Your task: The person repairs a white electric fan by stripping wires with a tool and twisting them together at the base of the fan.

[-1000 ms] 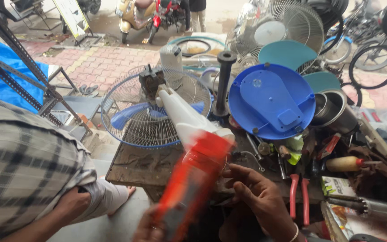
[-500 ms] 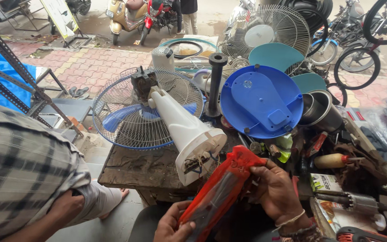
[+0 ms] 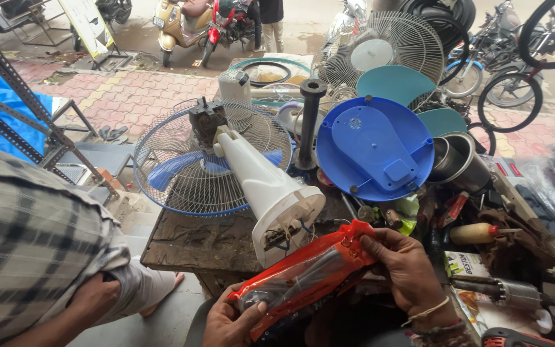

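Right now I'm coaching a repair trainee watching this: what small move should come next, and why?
Probably tear the orange packet open at its upper end: the right hand pinches that end, the left hand steadies the lower one, and it looks still sealed beside the fan's open white base.

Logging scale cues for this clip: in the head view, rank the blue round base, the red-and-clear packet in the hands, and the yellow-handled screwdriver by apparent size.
1. Blue round base, largest.
2. Red-and-clear packet, held by the left hand and right hand; it is closer to the camera, so its rank against the base is unsure.
3. Yellow-handled screwdriver, clearly smallest.
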